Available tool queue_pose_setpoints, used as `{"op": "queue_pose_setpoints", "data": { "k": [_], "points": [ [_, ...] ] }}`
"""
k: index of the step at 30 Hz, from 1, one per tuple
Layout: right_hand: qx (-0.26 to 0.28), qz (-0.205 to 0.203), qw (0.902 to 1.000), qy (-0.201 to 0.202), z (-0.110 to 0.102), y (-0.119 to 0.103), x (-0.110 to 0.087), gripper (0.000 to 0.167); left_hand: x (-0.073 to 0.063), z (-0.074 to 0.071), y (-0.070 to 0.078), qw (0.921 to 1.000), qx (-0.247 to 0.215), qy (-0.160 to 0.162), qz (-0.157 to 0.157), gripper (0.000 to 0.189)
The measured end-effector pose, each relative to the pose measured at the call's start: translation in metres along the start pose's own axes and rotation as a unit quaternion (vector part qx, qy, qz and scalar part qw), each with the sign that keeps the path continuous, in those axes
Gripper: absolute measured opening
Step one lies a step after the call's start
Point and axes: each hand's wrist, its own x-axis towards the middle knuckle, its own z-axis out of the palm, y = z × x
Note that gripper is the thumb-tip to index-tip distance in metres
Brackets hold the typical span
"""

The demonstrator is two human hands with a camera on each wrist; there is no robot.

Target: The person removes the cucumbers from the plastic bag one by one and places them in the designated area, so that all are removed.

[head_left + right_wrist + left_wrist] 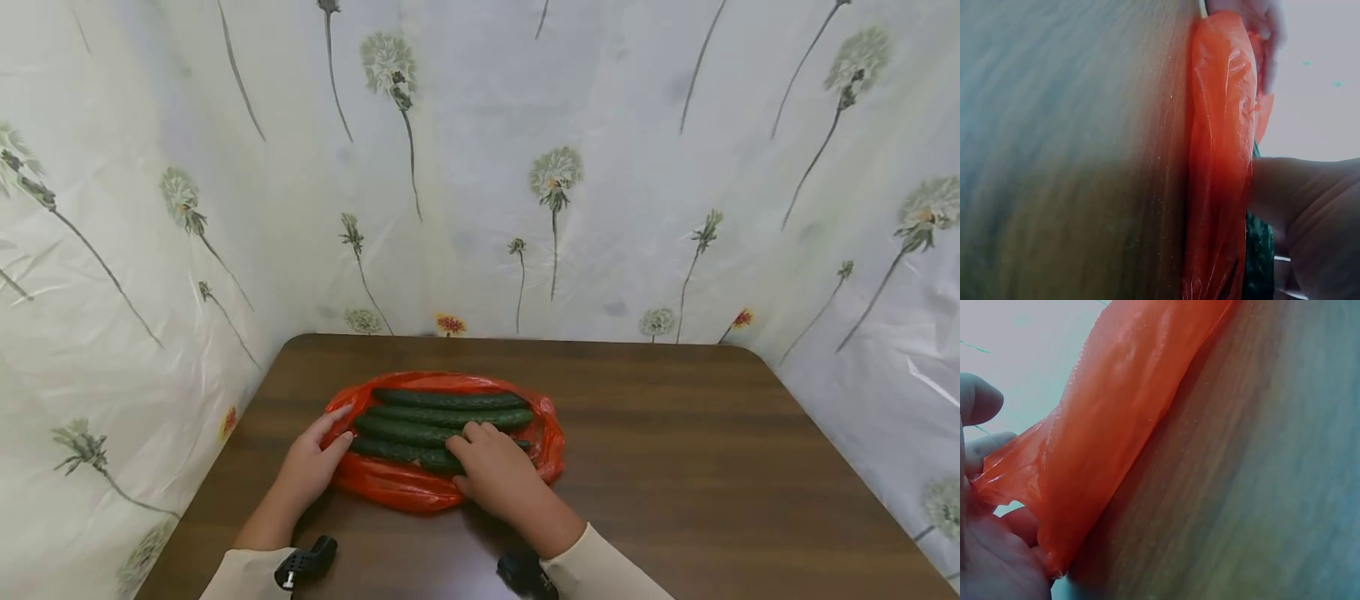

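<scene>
Several dark green cucumbers (442, 417) lie side by side in a red plastic bag (390, 492), its rim rolled down around them. At the bag's left end, my left hand (311, 462) has its thumb and fingers spread against the edge; in the left wrist view a flap of the bag (1104, 425) lies across that palm. My right hand (498, 475) reaches over the front rim, its fingers curled over the nearest cucumber (1260, 256) and its thumb on the near side. The palm hides that cucumber's right part.
The bag stands on a brown wood-grain table (675, 458) with rounded far corners. Behind and beside the table hangs a pale sheet (480, 167) printed with dandelions. Black wrist devices sit at both of my sleeves (247, 573).
</scene>
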Motion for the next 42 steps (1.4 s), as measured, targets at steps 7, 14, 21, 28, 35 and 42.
{"op": "queue_pose_setpoints", "data": {
  "k": [7, 14, 21, 28, 35, 42],
  "points": [
    [-0.002, 0.013, 0.9999, -0.005, -0.002, 0.002, 0.003, 0.045, 0.003, -0.001, 0.003, 1.0000, -0.002, 0.001, 0.006, 0.048],
    [-0.005, 0.005, 1.0000, 0.001, 0.005, 0.001, 0.001, 0.040, 0.002, 0.000, -0.001, 1.0000, -0.003, -0.003, 0.000, 0.048],
    [0.024, 0.006, 0.9997, 0.002, 0.006, 0.002, -0.001, 0.041, 0.002, 0.001, -0.001, 0.9999, -0.009, -0.004, -0.005, 0.048],
    [0.053, 0.010, 0.9986, 0.003, 0.003, 0.006, -0.004, 0.044, 0.002, 0.002, 0.000, 0.9999, -0.010, -0.003, -0.007, 0.048],
    [0.045, -0.007, 0.9988, 0.019, -0.001, 0.009, -0.006, 0.041, 0.003, 0.002, 0.000, 1.0000, -0.009, -0.003, -0.001, 0.048],
    [0.049, -0.014, 0.9985, 0.019, -0.007, 0.014, -0.007, 0.041, 0.002, 0.002, 0.000, 1.0000, -0.003, -0.008, -0.005, 0.049]
  ]
}}
